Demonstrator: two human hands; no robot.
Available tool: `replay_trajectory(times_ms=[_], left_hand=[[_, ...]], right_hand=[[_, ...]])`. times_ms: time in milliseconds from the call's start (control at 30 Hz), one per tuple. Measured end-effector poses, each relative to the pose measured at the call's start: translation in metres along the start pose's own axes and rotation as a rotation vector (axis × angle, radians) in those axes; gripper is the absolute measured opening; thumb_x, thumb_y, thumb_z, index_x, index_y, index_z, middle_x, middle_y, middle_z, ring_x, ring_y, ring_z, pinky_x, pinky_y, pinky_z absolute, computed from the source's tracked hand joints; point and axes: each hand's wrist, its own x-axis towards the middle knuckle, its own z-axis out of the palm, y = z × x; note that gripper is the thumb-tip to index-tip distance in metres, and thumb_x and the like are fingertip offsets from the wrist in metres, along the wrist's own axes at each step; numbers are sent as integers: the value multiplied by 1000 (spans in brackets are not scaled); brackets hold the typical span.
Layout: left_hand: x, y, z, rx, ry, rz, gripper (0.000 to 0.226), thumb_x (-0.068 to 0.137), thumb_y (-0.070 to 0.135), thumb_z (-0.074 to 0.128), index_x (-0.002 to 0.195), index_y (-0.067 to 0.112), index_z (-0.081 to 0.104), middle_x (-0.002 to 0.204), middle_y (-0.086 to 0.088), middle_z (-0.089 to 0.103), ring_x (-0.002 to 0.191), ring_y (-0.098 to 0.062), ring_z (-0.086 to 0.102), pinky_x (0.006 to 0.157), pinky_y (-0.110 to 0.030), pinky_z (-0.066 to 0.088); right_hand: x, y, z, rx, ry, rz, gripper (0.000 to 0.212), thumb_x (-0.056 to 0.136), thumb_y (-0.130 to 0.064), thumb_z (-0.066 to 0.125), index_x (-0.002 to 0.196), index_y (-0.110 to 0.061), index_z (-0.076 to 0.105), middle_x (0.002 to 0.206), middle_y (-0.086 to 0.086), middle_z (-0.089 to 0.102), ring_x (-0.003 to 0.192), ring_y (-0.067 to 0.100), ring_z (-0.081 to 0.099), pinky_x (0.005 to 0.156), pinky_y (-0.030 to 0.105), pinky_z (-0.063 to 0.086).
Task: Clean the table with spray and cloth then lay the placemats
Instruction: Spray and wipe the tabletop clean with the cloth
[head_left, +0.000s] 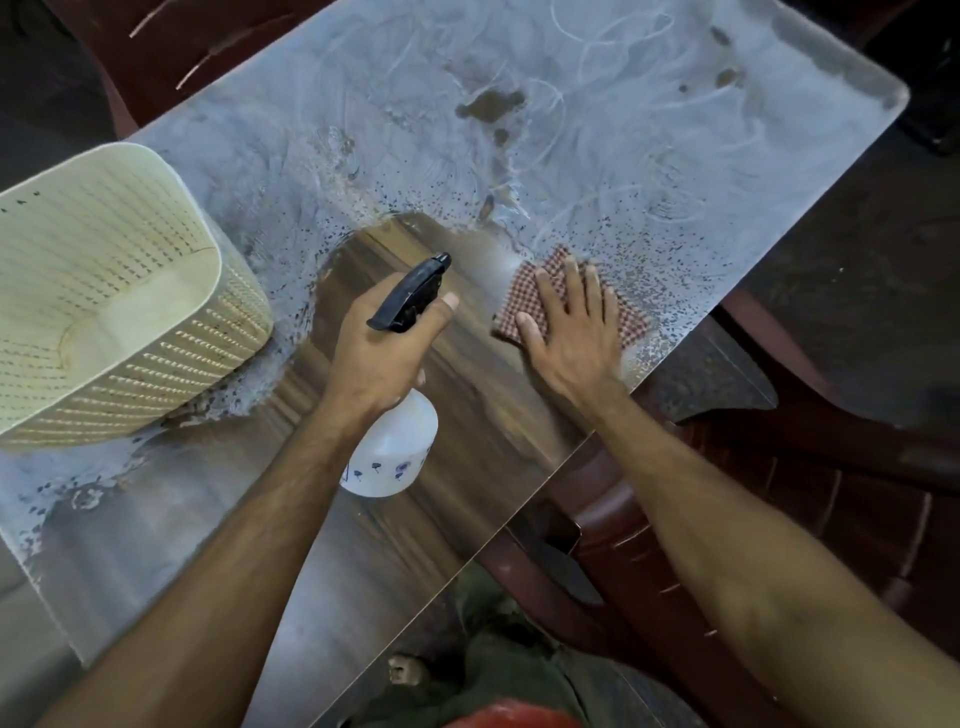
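On the table (675, 130): one cloth (530, 291), one spray bottle (395, 447), perhaps one basket (104, 291).

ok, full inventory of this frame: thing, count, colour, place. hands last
table: 1, wood-look top under a grey dusty film, wiped clean in the near middle, fills the view
spray bottle: 1, white body with black trigger head, held above the wiped patch
cloth: 1, red and white check, flat on the table at the edge of the dusty part
basket: 1, cream, woven look, on the table's left side
chairs: at least 2, dark red plastic, right of the table and beyond its far left
left hand: grip round the bottle's neck and trigger
right hand: fingers spread, pressing flat on the cloth
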Motion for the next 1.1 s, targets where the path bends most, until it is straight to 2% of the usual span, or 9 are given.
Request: replay_trajectory(times_ms=[100, 233, 367, 533, 700, 833, 933, 1033, 1100], left_hand=[[2, 5, 10, -12, -19, 8, 14, 95, 28, 65, 100, 16, 66, 95, -28, 66, 38, -14, 49, 44, -28, 46], [7, 10, 18, 5, -26, -4, 27, 93, 33, 66, 105, 9, 66, 93, -26, 68, 39, -11, 51, 44, -27, 48], [11, 8, 18, 4, -26, -21, 29, 93, 35, 66, 107, 10, 66, 96, -26, 68, 38, -10, 50, 45, -24, 48], [14, 2, 19, 17, -29, -26, 30, 92, 37, 67, 108, 11, 66, 97, -23, 69, 42, -12, 52, 47, -29, 52], [21, 6, 20, 8, -34, 1, 28, 94, 33, 66, 107, 8, 66, 97, -28, 67, 39, -10, 50, 43, -23, 47], [29, 12, 19, 20, -51, 35, 28, 94, 32, 64, 101, 5, 65, 97, -29, 66, 36, -6, 48, 43, -18, 44], [37, 10, 13, 3, -39, 12, 26, 94, 32, 65, 103, 8, 66, 101, -28, 66, 39, -5, 48, 44, -16, 44], [44, 3, 5, -36, -4, -15, 30, 92, 35, 68, 106, 9, 66, 100, -27, 67, 46, -12, 53, 45, -24, 49], [49, -1, 1, -37, 4, -19, 33, 91, 36, 69, 106, 7, 65, 98, -26, 67, 49, -16, 55, 47, -29, 51]], right_hand=[[-35, -22, 10, 11, -22, -132, 67, 99, -62, 17, 158, -30, 14, 166, 11, 3, 153, 29, 0, 123, 52, 1], [-90, -3, 20, 13, -54, -214, 65, 99, -63, 24, 156, -33, 20, 166, 3, 8, 153, 23, 5, 124, 48, 5], [-59, 43, 10, -14, -57, -12, 68, 98, -65, 18, 157, -32, 13, 166, 7, 1, 153, 25, 0, 119, 51, -9], [22, 56, -9, 9, 2, 190, 75, 97, -66, 11, 159, -24, 14, 165, 14, 1, 153, 32, -2, 122, 54, 0], [6, -4, 3, 35, -8, -5, 68, 100, -62, 14, 159, -28, 10, 166, 11, -2, 153, 30, -4, 120, 53, -7], [-48, -12, 15, 29, -41, -144, 66, 100, -63, 21, 158, -33, 14, 166, 5, 5, 154, 26, 0, 124, 50, 3], [-35, 19, 10, -21, -49, -21, 68, 98, -65, 14, 158, -32, 11, 166, 8, 4, 153, 26, 1, 122, 51, -2], [22, 42, -5, -4, 8, 162, 72, 98, -65, 12, 159, -27, 12, 166, 12, 4, 153, 30, 1, 122, 54, 0], [61, 38, -12, 8, 9, 203, 73, 98, -65, 13, 159, -23, 12, 165, 14, 2, 152, 33, 0, 122, 56, 2]])
